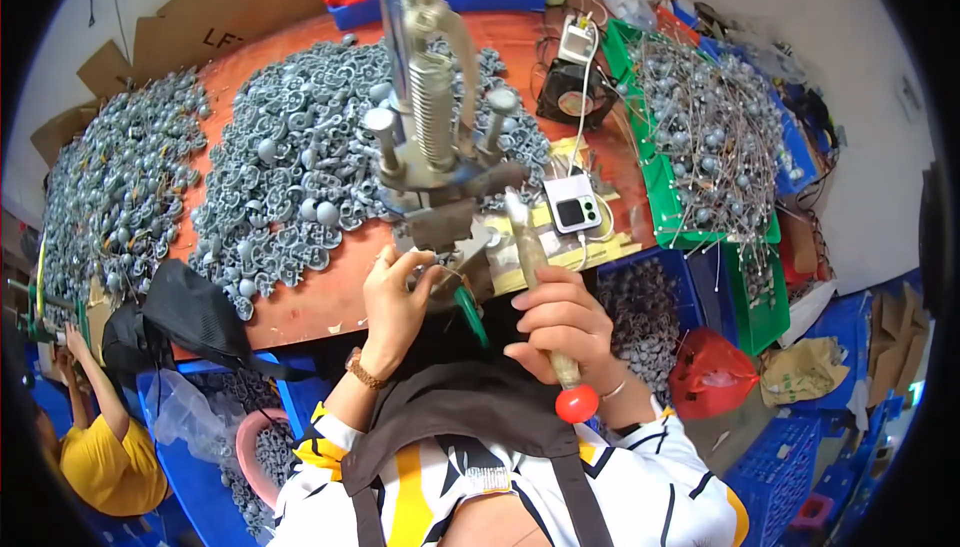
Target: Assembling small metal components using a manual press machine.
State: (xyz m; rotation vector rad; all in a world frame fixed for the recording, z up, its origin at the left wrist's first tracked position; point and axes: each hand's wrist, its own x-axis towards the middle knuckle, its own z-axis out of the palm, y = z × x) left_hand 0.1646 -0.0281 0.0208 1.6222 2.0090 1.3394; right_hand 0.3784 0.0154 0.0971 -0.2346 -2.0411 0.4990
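Observation:
In front of me on the table stands a metal hand press with a coil spring on its column. Its taped lever slants toward me and ends in a red ball knob. My right hand is wrapped round that lever, above the knob. Just below the press head, my left hand has thumb and forefinger pinched together at the work spot. Whatever lies in the pinch is too small to name. A green oblong piece shows beside those fingers, at the table's near edge.
Grey plastic parts are heaped behind the press, with another heap farther left. Wired grey parts fill a green crate at right. A small white device and a black fan sit nearby. Another person works at far left.

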